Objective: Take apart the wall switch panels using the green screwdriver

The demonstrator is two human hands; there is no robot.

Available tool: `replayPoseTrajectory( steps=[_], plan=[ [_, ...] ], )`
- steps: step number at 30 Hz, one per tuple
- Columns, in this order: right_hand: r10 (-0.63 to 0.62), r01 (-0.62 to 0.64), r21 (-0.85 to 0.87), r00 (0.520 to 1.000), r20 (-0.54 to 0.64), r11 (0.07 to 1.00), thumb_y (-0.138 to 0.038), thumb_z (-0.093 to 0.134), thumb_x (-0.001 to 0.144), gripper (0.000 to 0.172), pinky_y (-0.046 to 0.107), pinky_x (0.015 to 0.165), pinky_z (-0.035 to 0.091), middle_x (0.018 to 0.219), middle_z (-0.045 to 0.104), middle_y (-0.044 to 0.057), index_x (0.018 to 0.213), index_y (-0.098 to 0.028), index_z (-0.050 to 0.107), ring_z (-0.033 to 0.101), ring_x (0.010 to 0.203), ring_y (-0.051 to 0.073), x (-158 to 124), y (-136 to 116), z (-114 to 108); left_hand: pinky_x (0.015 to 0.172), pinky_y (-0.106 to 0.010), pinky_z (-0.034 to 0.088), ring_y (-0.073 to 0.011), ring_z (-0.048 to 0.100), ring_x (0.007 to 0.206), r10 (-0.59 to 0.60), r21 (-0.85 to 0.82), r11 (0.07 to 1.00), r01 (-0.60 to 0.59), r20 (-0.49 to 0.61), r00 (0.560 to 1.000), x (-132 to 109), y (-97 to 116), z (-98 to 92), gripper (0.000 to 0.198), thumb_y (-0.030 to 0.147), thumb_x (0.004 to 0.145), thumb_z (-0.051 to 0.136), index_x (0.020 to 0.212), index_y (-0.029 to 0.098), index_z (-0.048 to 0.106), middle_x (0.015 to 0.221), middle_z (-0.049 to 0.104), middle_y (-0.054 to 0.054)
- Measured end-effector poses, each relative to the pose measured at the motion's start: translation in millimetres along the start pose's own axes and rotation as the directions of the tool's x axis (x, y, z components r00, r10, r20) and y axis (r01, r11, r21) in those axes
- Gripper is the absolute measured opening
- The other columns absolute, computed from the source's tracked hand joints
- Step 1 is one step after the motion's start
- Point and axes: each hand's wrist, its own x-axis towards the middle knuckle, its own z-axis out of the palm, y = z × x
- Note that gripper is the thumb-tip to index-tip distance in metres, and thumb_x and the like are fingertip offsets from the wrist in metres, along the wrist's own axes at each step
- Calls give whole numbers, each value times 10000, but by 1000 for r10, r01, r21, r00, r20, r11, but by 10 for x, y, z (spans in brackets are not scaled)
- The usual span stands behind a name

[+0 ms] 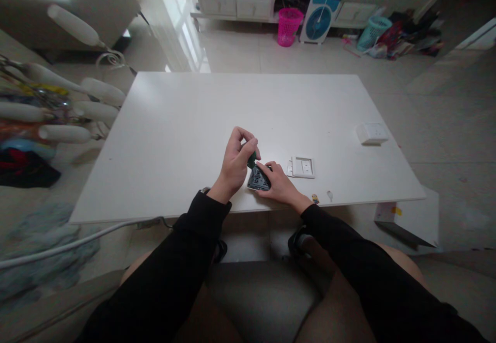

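My left hand (233, 162) is closed round the dark green handle of a screwdriver (251, 161), held upright with its lower end over a wall socket's black back (259, 179). The screwdriver's tip is too small to make out. Near the table's front edge, my right hand (279, 184) grips that black piece from the right, thumb and fingers on its sides, and keeps it on the white table (186, 121). Just right of this hand lies a white frame with a socket insert (304, 167).
A white socket box (372, 133) sits at the table's right side. A small cartoon sticker (315, 198) and a small pale item (329, 195) lie by the front edge. A grey hose (77, 239) runs below the left corner. Beyond the table stand a pink basket (289, 25) and a blue fan (318, 20).
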Motion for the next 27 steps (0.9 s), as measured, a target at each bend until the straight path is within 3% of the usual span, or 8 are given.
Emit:
replayPoseTrajectory(
  steps=[8, 15, 21, 27],
  plan=[
    [2, -2, 2, 1000, 0, 1000, -438, 834, 765, 961, 557, 1092, 488, 1324, 492, 136, 1607, -305, 390, 515, 1222, 346, 0, 0, -2, 522, -230, 459, -95, 526, 592, 27, 110, 994, -24, -26, 999, 21, 14, -1, 414, 592, 904, 713, 838, 216, 552, 723, 579, 22],
    [0, 0, 2, 1000, 0, 1000, -432, 832, 768, 939, 547, 1095, 492, 1319, 490, 145, 1593, -268, 416, 514, 1220, 346, -3, 2, -5, 558, -249, 469, -123, 566, 604, 38, 60, 998, -36, -41, 998, 22, 16, 14, 370, 594, 1027, 494, 941, 238, 545, 662, 588, 20],
    [5, -5, 4, 1000, 4, 1000, -439, 831, 773, 949, 553, 1097, 489, 1331, 486, 139, 1603, -295, 396, 510, 1240, 350, -3, 0, -8, 597, -225, 482, -95, 571, 646, 23, 63, 998, -21, -28, 999, 0, 14, 8, 400, 547, 915, 716, 855, 233, 477, 748, 583, 37],
    [19, -19, 0, 1000, 10, 1000, -445, 826, 777, 931, 523, 1109, 484, 1328, 483, 148, 1592, -250, 420, 506, 1236, 341, -6, -28, -22, 514, -232, 440, -88, 519, 588, 43, 127, 991, -34, -68, 997, 19, -10, -20, 412, 560, 864, 783, 808, 214, 568, 706, 551, 30]
  ],
)
